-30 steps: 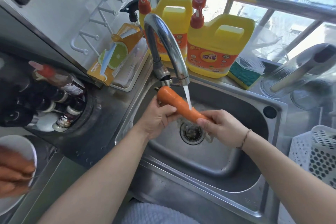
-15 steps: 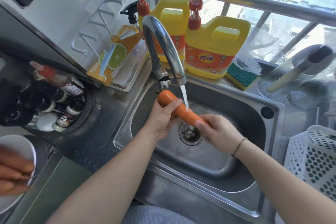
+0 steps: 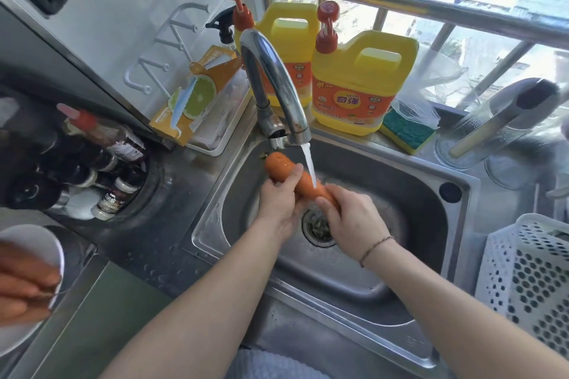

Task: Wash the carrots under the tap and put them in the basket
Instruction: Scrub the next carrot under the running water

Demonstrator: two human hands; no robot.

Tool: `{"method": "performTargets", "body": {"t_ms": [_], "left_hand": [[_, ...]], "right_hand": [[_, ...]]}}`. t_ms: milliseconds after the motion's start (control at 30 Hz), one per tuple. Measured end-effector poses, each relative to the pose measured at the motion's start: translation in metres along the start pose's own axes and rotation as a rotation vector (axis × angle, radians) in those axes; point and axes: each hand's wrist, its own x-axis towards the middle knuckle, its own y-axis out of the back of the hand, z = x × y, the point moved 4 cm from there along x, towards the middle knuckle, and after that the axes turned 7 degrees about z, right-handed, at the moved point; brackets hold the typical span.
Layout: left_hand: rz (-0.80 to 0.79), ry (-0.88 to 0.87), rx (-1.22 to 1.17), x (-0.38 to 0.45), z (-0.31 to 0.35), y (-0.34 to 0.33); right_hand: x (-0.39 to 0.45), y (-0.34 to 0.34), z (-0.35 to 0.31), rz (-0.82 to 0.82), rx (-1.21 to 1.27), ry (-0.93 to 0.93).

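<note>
Both hands meet over the drain (image 3: 317, 226) of the steel sink (image 3: 400, 181), sharing one carrot (image 3: 295, 177). The left hand (image 3: 278, 201) has its fingers curled round the thick end — the thumb (image 3: 294, 174) lies across the top of the carrot, and the blunt orange crown sticks out beyond the fingers, up and to the left toward the base of the tap. The right hand (image 3: 354, 224) closes round the thin end; its fingers wrap over the tip so that the tip itself is hidden, and only a short stretch of carrot shows between the two grips. The carrot lies tilted, its thick end higher and farther from the person.

The stream of water (image 3: 309, 168) falls from the spout of the tap (image 3: 274, 86) and strikes the carrot in that bare stretch, just ahead of the right fingers and just beside the left thumb.

Well to the right of the right fingers, on the counter (image 3: 172, 243), stands the white perforated basket (image 3: 529, 283); what lies inside it cannot be made out. Far to the left of the left fingers, at the edge of view, more carrots (image 3: 24, 286) lie blurred on a white plate (image 3: 18, 335). Beyond the fingers, behind the tap, two yellow detergent jugs (image 3: 354, 83) stand on the sill — a green-and-yellow sponge (image 3: 406, 132) beside them.
</note>
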Motion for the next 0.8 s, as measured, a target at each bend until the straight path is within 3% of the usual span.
{"method": "performTargets", "body": {"t_ms": [67, 167, 267, 367, 433, 500, 600, 800], "left_hand": [[-0.13, -0.038, -0.024, -0.007, 0.0, 0.001], [-0.231, -0.016, -0.051, -0.013, -0.003, 0.003], [-0.072, 0.042, -0.127, -0.011, -0.001, 0.0], [0.136, -0.017, -0.143, 0.0, 0.014, 0.007], [0.137, -0.092, 0.014, 0.008, 0.025, 0.013], [0.077, -0.124, 0.193, 0.008, 0.03, 0.013], [-0.011, -0.136, 0.346, 0.003, 0.032, 0.007], [-0.14, -0.055, 0.305, -0.004, 0.034, 0.005]], "right_hand": [[0.005, 0.0, 0.006, -0.059, 0.107, -0.157], [0.006, 0.0, 0.012, -0.206, 0.481, -0.478], [-0.006, -0.01, 0.005, -0.401, 0.644, -0.575], [-0.019, -0.015, 0.004, -0.515, 0.732, -0.602], [-0.019, -0.009, 0.009, -0.481, 0.675, -0.556], [-0.012, -0.002, 0.015, -0.337, 0.538, -0.513], [0.003, 0.007, 0.013, -0.176, 0.176, -0.321], [0.021, 0.001, -0.005, -0.125, 0.016, -0.197]]}}
